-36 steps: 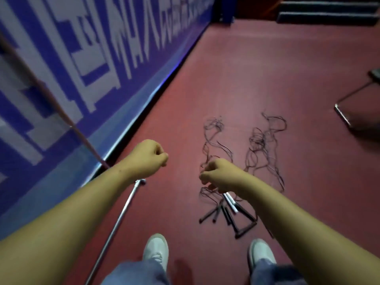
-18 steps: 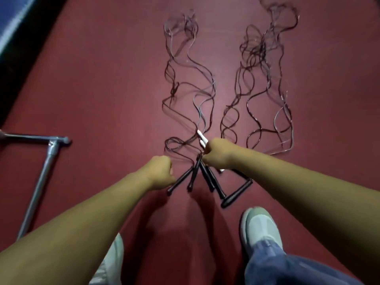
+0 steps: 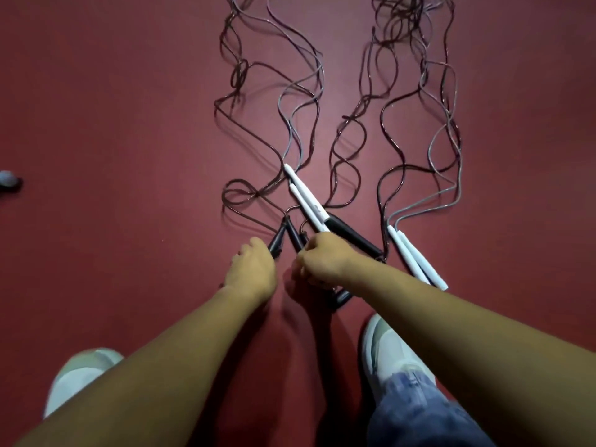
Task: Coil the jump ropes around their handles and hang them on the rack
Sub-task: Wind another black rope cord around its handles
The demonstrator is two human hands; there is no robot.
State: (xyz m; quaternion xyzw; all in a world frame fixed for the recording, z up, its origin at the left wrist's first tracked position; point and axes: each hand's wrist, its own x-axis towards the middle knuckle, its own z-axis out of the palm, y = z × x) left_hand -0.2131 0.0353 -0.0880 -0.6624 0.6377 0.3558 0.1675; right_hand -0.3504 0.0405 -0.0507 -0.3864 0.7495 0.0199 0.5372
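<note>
Several jump ropes lie on the red floor, their thin cords [image 3: 277,91] snaking away from me in two tangles. The handles cluster near my hands. My left hand [image 3: 253,274] grips the near end of a black handle [image 3: 278,241]. Right beside it, my right hand [image 3: 322,261] curls its fingers round a second black handle [image 3: 296,241]. A pair of white handles [image 3: 304,200] and a thicker black handle [image 3: 351,237] lie just beyond my right hand. Another white pair [image 3: 416,258] lies to the right. One black handle end [image 3: 338,298] pokes out under my right wrist.
My two white shoes [image 3: 77,379] [image 3: 387,350] stand on the floor below my arms. A grey metal end of the rack's foot [image 3: 8,182] shows at the left edge. The rack itself is out of view.
I have bent lower over the ropes, so the view is closer. My left hand has moved onto a black handle and my right hand has shifted from the white handles to a black one.
</note>
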